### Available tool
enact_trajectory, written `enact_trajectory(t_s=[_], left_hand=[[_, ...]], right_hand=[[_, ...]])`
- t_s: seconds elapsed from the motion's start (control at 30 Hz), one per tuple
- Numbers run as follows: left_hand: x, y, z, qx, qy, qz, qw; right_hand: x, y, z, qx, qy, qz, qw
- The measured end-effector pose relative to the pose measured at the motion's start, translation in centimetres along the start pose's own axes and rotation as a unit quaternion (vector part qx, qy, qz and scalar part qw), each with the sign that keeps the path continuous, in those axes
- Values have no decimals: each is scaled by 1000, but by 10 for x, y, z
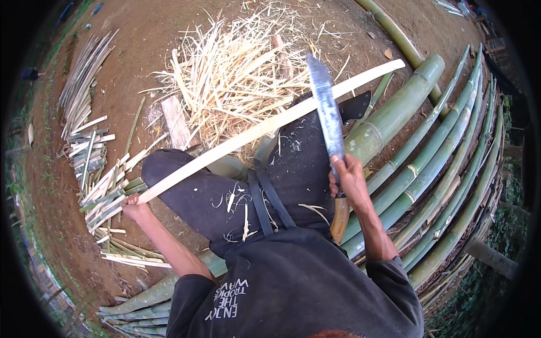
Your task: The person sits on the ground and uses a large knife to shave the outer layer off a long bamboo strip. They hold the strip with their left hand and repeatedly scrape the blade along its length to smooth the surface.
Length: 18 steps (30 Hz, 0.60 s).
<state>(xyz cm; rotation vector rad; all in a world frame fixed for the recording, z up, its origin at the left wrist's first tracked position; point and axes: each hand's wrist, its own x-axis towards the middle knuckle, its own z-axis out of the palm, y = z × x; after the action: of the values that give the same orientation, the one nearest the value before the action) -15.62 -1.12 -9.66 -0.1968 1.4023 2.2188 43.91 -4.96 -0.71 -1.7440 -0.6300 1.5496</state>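
Note:
My left hand [135, 209] is closed round the near left end of a long pale bamboo strip [236, 143]. The strip slants up to the right across both my thighs, and its far end reaches past my right knee. In my right hand [350, 179] is a machete [325, 107], gripped at the base of the blade just above its wooden handle [340, 218]. The blade points away from me and crosses in front of the strip; whether the two touch, I cannot tell. Thin shavings lie on my dark trousers [194, 194].
A heap of pale shavings [225, 84] covers the ground ahead, beside a short wood block [177, 121]. Thick green bamboo poles [394, 107] lie along my right side. Cut strips [93, 152] are piled at the left, with a bundle of thin slats [84, 76] beyond.

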Motion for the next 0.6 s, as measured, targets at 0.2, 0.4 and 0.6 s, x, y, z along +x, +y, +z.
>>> enact_trajectory(t_s=[0.2,0.4,0.6], left_hand=[[-10,-12,21,-9,25,-1,1000],[8,2,-5,8,25,-4,1000],[5,-8,13,34,39,-14,999]], right_hand=[[-32,22,63,-204,-249,4,947],[20,-10,-39,-34,27,-11,999],[37,-7,-71,-7,109,-51,993]])
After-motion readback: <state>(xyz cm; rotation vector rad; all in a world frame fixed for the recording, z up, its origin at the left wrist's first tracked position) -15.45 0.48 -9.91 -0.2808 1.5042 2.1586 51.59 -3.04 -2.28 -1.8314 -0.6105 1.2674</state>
